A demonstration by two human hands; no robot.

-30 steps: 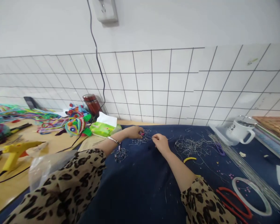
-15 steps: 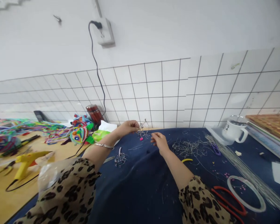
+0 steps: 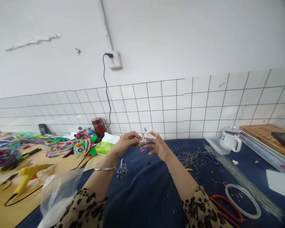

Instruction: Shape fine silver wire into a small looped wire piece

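A small openwork figure of thin bent wire [image 3: 145, 135] is held up over the dark blue cloth [image 3: 142, 196]. My left hand [image 3: 126, 144] pinches its left side between thumb and fingers. A bright pink bit [image 3: 142, 150] shows at its lower part. My right hand [image 3: 161, 148] is at the figure's right side with fingers spread; whether the fingertips touch the wire I cannot tell. Below my left hand lies another small wire piece [image 3: 122, 170] on the cloth. Right of my right hand is a tangle of loose wire [image 3: 191, 158].
At right are straight wires [image 3: 248, 185], a white coil [image 3: 258, 212], red-handled pliers [image 3: 239, 217], purple-handled scissors [image 3: 213, 158] and a white mug [image 3: 229, 141]. At left lie a yellow glue gun [image 3: 26, 179], a plastic bag [image 3: 58, 190], colourful strips [image 3: 45, 136] and a red jar [image 3: 98, 126].
My right hand has moved left to the wire figure and its fingers have spread. My left hand still pinches the figure. The camera view has tilted up.
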